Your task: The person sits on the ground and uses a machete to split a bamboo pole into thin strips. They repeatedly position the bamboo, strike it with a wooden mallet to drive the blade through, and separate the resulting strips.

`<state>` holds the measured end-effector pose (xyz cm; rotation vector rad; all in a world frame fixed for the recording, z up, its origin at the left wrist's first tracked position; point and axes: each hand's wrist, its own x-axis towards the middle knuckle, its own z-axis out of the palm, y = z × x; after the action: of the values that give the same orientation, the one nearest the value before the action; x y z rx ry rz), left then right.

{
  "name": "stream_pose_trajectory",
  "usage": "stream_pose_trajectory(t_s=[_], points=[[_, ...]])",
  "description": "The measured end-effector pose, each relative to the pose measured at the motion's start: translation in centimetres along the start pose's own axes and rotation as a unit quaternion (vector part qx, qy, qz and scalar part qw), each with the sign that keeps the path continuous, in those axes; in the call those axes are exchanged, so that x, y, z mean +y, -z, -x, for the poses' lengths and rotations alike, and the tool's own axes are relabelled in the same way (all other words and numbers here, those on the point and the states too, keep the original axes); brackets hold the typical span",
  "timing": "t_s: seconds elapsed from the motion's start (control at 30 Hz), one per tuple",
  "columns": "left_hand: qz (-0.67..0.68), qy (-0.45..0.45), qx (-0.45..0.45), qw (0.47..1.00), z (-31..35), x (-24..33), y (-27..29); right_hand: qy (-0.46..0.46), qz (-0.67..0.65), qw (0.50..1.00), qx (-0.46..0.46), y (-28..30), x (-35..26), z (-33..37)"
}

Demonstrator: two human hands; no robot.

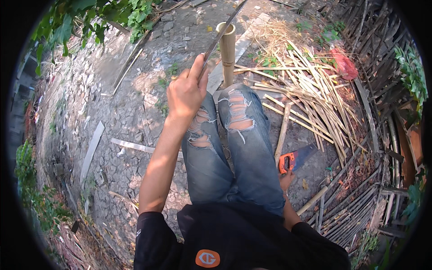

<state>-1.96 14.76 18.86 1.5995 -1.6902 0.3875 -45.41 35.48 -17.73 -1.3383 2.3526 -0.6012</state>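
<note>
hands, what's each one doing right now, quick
Left hand: closed, holding a long blade.
Right hand: at the orange-handled saw; whether gripping cannot be told.

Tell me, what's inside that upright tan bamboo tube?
The tube shows pale inner wall near its rim; a long dark blade partly blocks the opening. The bottom is hidden.

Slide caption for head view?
Left hand holds a long blade near an upright bamboo tube; right hand at an orange-handled saw.
</note>
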Motion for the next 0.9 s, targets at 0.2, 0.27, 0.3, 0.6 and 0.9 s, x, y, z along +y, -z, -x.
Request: stream_pose_trajectory(t_s=[0.2,0.27,0.3,0.6,0.9], points=[[0.075,-0.006,0.075,0.994,1.0,1.5,-0.4,0.191,-0.400,0.895,-0.050,9.3,-25.3,-12.3],[0.093,-0.015,0.094,0.991,1.1,2.5,-0.6,0.293,-0.395,0.871,-0.002,14.6,-34.2,-12.7],[0.093,0.002,0.077,0.993,1.1,3.0,-0.2,0.337,-0.379,0.862,-0.005,17.0,-38.4,-11.9],[0.162,0.056,0.030,0.985,3.0,6.0,0.0,0.517,-0.255,0.816,0.045,16.2,-49.6,-8.5],[0.161,0.010,0.069,0.985,3.3,4.3,-1.0,0.507,-0.245,0.826,0.015,16.4,-49.4,-8.0]])
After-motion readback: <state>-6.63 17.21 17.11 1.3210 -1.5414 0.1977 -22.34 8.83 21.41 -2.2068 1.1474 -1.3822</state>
